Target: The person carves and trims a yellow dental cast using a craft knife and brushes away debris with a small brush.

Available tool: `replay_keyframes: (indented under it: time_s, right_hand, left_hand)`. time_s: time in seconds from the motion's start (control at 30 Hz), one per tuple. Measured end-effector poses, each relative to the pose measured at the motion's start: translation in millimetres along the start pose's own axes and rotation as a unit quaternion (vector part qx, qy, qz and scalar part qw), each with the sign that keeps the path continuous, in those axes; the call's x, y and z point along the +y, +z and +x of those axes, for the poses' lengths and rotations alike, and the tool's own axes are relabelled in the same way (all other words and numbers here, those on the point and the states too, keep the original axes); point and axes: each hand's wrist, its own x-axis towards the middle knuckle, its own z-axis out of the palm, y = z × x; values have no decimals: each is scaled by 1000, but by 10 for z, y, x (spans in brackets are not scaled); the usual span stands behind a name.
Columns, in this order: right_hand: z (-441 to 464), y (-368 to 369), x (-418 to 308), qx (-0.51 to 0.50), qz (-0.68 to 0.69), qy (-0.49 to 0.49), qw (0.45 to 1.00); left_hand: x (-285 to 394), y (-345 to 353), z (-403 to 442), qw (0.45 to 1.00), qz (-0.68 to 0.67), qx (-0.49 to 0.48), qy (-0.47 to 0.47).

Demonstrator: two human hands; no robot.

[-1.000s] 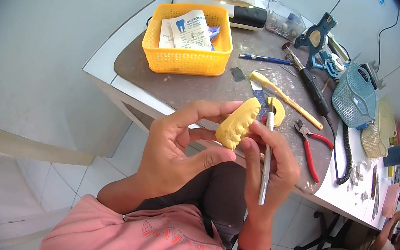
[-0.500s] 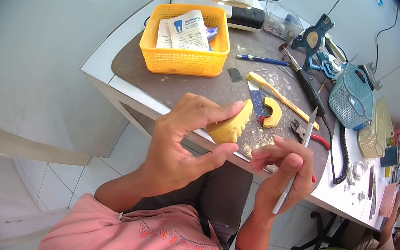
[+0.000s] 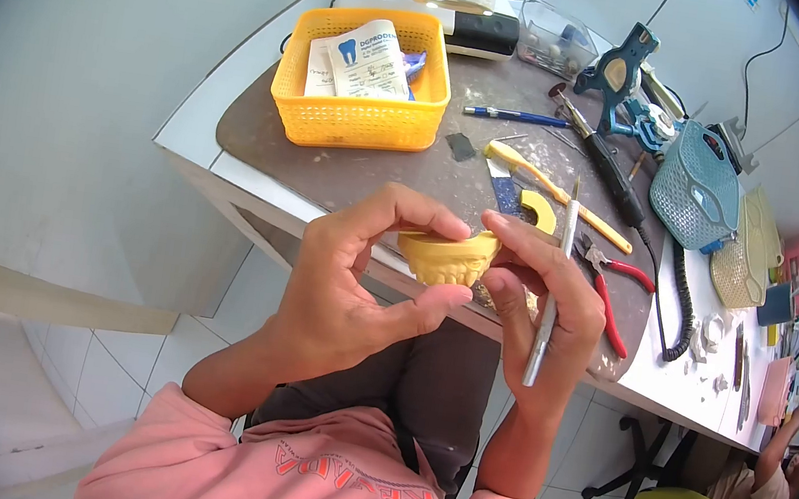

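Note:
A yellow plaster dental cast [image 3: 446, 261] with a row of teeth is gripped between the thumb and fingers of my left hand [image 3: 336, 271], above the front edge of the bench. My right hand [image 3: 559, 306] keeps a slim metal knife [image 3: 545, 329] tucked across its fingers, blade end up. The index finger and thumb of that hand reach the cast's right side and appear to touch it. Just behind lies a yellow horseshoe-shaped plaster piece [image 3: 538, 210], partly covered by my right fingers. Red-handled pliers [image 3: 609, 282] rest to the right.
A yellow basket [image 3: 355, 125] with papers stands at the back left. A toothbrush [image 3: 558, 192], a blue pen [image 3: 516, 116] and a corded handpiece [image 3: 611, 176] lie on the dusty bench mat [image 3: 299, 171]. Blue basket [image 3: 695, 193] at right; another person [image 3: 752, 488] sits beyond.
The cast has turned so its teeth face down and toward me. My right hand has moved left and up to the cast, and the knife stands more upright.

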Motion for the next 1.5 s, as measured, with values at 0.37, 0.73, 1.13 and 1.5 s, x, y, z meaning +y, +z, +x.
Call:
replay_keyframes:
  time_s: [0.37,0.73,1.13,1.5]
  right_hand:
    - [-19,57,-1,18,-41,-29,999]
    - [-79,108,-31,59,-53,-30,996]
    - [-176,97,-65,73,-113,-46,990]
    - [-510,-427,-70,177,-244,37,953]
  left_hand:
    - [31,-19,28,999,35,-17,-26]
    - [-21,146,37,987,-149,29,-44]
    - [-46,318,56,954,-285,66,-71]
    - [-163,186,135,980,-193,-18,-39]
